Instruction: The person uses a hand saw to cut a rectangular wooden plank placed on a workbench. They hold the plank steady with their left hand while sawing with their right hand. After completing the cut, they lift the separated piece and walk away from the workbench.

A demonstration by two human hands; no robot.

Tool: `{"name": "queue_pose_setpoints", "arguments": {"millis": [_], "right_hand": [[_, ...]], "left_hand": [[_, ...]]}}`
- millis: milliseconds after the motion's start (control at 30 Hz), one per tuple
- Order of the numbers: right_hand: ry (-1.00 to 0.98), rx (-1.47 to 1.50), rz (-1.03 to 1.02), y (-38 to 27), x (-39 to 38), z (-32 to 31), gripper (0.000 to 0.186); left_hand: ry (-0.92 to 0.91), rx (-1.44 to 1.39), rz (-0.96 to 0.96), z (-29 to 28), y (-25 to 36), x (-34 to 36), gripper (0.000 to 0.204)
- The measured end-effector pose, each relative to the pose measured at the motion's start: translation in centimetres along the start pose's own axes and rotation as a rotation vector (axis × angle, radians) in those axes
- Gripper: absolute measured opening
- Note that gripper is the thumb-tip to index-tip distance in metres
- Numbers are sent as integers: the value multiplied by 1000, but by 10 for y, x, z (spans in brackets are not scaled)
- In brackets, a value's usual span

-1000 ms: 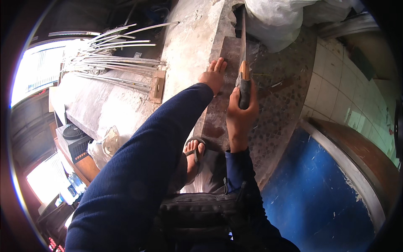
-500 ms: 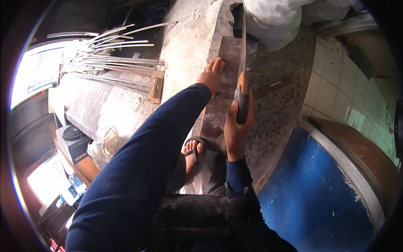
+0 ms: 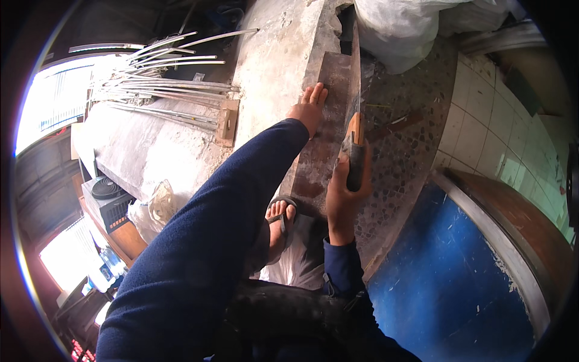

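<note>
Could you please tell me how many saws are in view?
1: the saw is in the right grip, its blade along the right side of the brown board. Any others may be hidden.

tan-and-black saw handle [image 3: 355,154], brown board [image 3: 325,143]

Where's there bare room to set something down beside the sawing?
The pale concrete ledge looks bare between the wooden block and the left hand. So does the pebbled floor between the right hand and the white tiles. It is crowded around the saw, close to the white sack, and among the thin rods.
</note>
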State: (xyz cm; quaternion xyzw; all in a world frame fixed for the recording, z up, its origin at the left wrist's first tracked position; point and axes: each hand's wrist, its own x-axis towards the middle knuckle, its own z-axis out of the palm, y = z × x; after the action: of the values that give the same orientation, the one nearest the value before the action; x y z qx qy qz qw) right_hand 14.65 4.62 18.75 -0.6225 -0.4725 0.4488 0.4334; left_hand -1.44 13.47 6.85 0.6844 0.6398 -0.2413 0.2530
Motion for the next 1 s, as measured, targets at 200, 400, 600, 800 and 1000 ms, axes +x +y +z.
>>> {"name": "queue_pose_setpoints", "arguments": {"millis": [200,400,600,800,1000], "right_hand": [[-56,-150,24,-15,54,20,51],[-45,-45,38,-21,-28,-19,52],[-130,-151,205,-40,84,16,52],[-22,-58,-47,-33,-15,-27,49],[25,-220,30,-34,84,14,45]], "left_hand": [[4,-52,-13,-5,8,3,119],[48,22,27,14,-10,5,145],[18,56,27,-4,11,12,144],[-40,165,7,-15,-9,0,149],[25,107,112,-27,5,17,153]]}}
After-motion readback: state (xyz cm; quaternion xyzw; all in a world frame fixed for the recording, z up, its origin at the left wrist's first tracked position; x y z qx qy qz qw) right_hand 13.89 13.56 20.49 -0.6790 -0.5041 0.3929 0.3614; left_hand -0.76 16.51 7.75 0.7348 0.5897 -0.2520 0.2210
